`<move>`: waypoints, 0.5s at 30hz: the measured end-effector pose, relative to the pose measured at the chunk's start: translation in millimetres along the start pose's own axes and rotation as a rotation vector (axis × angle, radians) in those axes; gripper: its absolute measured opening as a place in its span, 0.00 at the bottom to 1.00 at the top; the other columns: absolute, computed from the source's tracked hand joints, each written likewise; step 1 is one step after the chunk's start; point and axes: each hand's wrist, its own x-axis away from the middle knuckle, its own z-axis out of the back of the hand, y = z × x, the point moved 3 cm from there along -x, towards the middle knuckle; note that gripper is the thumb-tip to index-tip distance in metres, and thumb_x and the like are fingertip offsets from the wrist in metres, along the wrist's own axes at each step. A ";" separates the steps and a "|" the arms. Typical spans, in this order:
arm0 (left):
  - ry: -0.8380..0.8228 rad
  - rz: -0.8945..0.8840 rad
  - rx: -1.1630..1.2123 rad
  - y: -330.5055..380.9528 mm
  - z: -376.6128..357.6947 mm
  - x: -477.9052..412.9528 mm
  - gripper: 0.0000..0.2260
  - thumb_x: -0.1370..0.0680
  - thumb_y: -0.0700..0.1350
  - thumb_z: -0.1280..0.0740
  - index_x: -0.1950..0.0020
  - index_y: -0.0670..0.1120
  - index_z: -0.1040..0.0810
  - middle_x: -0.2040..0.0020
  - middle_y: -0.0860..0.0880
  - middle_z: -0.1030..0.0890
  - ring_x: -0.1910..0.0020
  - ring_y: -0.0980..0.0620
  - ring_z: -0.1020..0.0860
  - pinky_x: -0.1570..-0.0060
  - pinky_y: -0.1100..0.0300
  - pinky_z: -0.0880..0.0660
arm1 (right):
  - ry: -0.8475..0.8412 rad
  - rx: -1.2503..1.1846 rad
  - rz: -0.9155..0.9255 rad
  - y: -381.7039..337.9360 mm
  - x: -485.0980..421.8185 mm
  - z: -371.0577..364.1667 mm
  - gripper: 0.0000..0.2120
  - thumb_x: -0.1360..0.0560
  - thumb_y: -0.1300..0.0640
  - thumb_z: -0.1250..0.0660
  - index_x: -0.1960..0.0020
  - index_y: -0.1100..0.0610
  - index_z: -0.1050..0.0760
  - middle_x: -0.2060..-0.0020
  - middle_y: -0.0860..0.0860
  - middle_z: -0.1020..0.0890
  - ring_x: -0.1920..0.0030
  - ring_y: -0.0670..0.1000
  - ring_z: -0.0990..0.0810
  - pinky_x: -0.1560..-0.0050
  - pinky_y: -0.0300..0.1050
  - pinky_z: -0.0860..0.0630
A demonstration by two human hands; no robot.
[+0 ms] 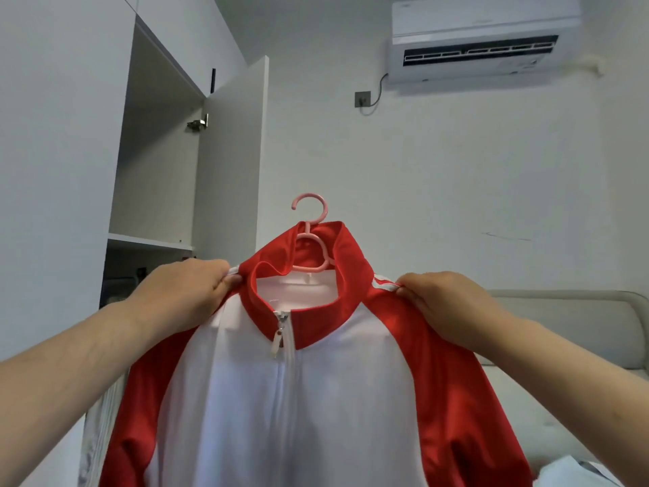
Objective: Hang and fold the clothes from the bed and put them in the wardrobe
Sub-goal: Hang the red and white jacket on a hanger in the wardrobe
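So the jacket (pixel 316 398), red and white with a zip front, was held up in front of the camera on a pink hanger (pixel 310 237), whose hook poked up out of the red collar. Left hand (pixel 186 293) was pinching the fabric at the shoulder on its side, just beside the collar, fingers curled over the seam. Right hand (pixel 446 307) did the same on the other shoulder, right where the white stripes ran along the red sleeve. Zip was done up nearly to the collar, with the pull hanging down. Both red sleeves hung down the sides, out of the bottom of the shot. Behind on the left, the wardrobe (pixel 158 152) stood with a door open and a shelf (pixel 147 240) showing inside. Bed (pixel 579 328) sat off to the right behind the jacket, with something white (pixel 576 472) lying on it in the bottom corner. An air conditioner (pixel 481 40) was up on the wall.
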 end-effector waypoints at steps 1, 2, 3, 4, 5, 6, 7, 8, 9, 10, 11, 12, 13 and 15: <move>0.009 -0.009 -0.002 0.9 -2.3 1.4 0.19 0.19 0.63 0.51 0.61 0.52 0.34 0.57 0.51 0.21 0.56 0.46 0.22 0.62 0.53 0.32 | 0.024 0.008 -0.015 2.1 -2.2 0.3 0.18 0.17 0.45 0.46 0.48 0.55 0.23 0.55 0.55 0.16 0.53 0.60 0.19 0.56 0.52 0.25; 0.017 -0.017 -0.009 1.1 -4.1 2.2 0.19 0.19 0.63 0.52 0.61 0.53 0.35 0.56 0.51 0.21 0.55 0.46 0.22 0.62 0.53 0.32 | 0.041 -0.002 -0.048 3.9 -4.6 1.3 0.16 0.17 0.48 0.44 0.49 0.57 0.22 0.56 0.56 0.16 0.53 0.61 0.20 0.57 0.51 0.26; 0.025 -0.032 -0.021 1.4 -4.6 3.1 0.20 0.19 0.64 0.54 0.61 0.53 0.36 0.57 0.52 0.21 0.56 0.46 0.22 0.62 0.53 0.33 | 0.059 -0.044 -0.079 5.9 -7.7 3.0 0.14 0.17 0.49 0.42 0.51 0.57 0.22 0.58 0.56 0.16 0.55 0.61 0.20 0.58 0.50 0.28; 0.034 -0.059 -0.036 0.9 -6.0 3.6 0.22 0.21 0.66 0.57 0.62 0.53 0.37 0.58 0.52 0.21 0.57 0.47 0.22 0.63 0.53 0.33 | 0.061 -0.108 -0.115 7.6 -11.1 6.0 0.13 0.17 0.50 0.41 0.53 0.56 0.22 0.60 0.53 0.17 0.56 0.59 0.21 0.59 0.49 0.29; 0.049 -0.090 -0.045 0.8 -6.6 4.5 0.25 0.23 0.69 0.61 0.62 0.53 0.38 0.60 0.53 0.22 0.59 0.47 0.23 0.64 0.54 0.33 | 0.052 -0.191 -0.149 9.5 -14.1 8.2 0.13 0.17 0.50 0.41 0.56 0.53 0.23 0.63 0.50 0.19 0.58 0.56 0.22 0.58 0.47 0.29; 0.068 -0.117 -0.042 0.3 -7.0 5.8 0.28 0.26 0.71 0.66 0.62 0.53 0.37 0.61 0.53 0.23 0.62 0.49 0.24 0.65 0.54 0.33 | 0.050 -0.279 -0.175 11.3 -17.2 9.7 0.13 0.17 0.51 0.41 0.58 0.50 0.24 0.65 0.47 0.20 0.60 0.52 0.23 0.59 0.41 0.30; 0.093 -0.132 -0.024 -0.8 -7.3 6.3 0.31 0.29 0.72 0.69 0.61 0.53 0.36 0.62 0.53 0.23 0.63 0.49 0.25 0.65 0.54 0.33 | 0.071 -0.360 -0.187 13.0 -20.7 11.3 0.13 0.17 0.52 0.40 0.60 0.49 0.25 0.65 0.45 0.21 0.61 0.49 0.24 0.60 0.35 0.31; 0.123 -0.129 0.006 -1.9 -7.3 6.4 0.33 0.31 0.72 0.70 0.60 0.52 0.34 0.62 0.53 0.22 0.63 0.49 0.24 0.65 0.55 0.33 | 0.090 -0.429 -0.206 16.2 -24.0 11.3 0.14 0.17 0.52 0.39 0.61 0.50 0.26 0.66 0.45 0.21 0.62 0.46 0.24 0.60 0.33 0.32; 0.150 -0.111 0.037 -2.9 -6.6 6.6 0.33 0.30 0.71 0.69 0.60 0.51 0.33 0.61 0.52 0.20 0.62 0.47 0.23 0.65 0.54 0.34 | 0.085 -0.486 -0.229 19.9 -26.9 9.5 0.15 0.18 0.52 0.39 0.63 0.52 0.26 0.68 0.46 0.22 0.65 0.46 0.26 0.63 0.33 0.33; 0.167 -0.087 0.059 -2.7 -5.3 6.8 0.31 0.29 0.71 0.67 0.60 0.51 0.33 0.59 0.51 0.20 0.61 0.46 0.23 0.65 0.54 0.35 | 0.043 -0.517 -0.252 23.5 -28.8 5.9 0.18 0.18 0.49 0.38 0.66 0.55 0.28 0.71 0.46 0.25 0.68 0.46 0.29 0.66 0.35 0.34; 0.169 -0.066 0.073 -1.5 -4.5 7.5 0.29 0.28 0.70 0.64 0.61 0.52 0.33 0.58 0.51 0.19 0.61 0.46 0.25 0.64 0.54 0.35 | -0.024 -0.519 -0.267 25.1 -30.0 2.2 0.22 0.19 0.47 0.37 0.68 0.56 0.31 0.73 0.46 0.29 0.71 0.46 0.33 0.68 0.38 0.36; 0.159 -0.046 0.079 -0.5 -4.2 8.8 0.27 0.26 0.68 0.63 0.62 0.52 0.34 0.57 0.51 0.19 0.62 0.47 0.26 0.64 0.55 0.36 | -0.096 -0.491 -0.279 26.0 -30.7 -0.5 0.24 0.20 0.44 0.37 0.70 0.57 0.34 0.74 0.47 0.32 0.72 0.46 0.35 0.69 0.40 0.37; 0.145 -0.034 0.081 0.3 -4.0 10.1 0.25 0.26 0.67 0.62 0.61 0.53 0.33 0.57 0.51 0.19 0.62 0.49 0.28 0.64 0.55 0.36 | -0.144 -0.449 -0.279 27.4 -31.5 -1.4 0.26 0.21 0.43 0.36 0.70 0.58 0.35 0.74 0.49 0.32 0.72 0.46 0.36 0.69 0.42 0.37; 0.136 -0.033 0.060 -2.6 -5.9 12.0 0.27 0.26 0.67 0.63 0.58 0.52 0.30 0.56 0.52 0.19 0.62 0.50 0.28 0.64 0.56 0.36 | -0.140 -0.335 -0.236 29.0 -32.8 2.9 0.28 0.22 0.39 0.38 0.69 0.61 0.34 0.74 0.50 0.29 0.71 0.49 0.33 0.65 0.46 0.34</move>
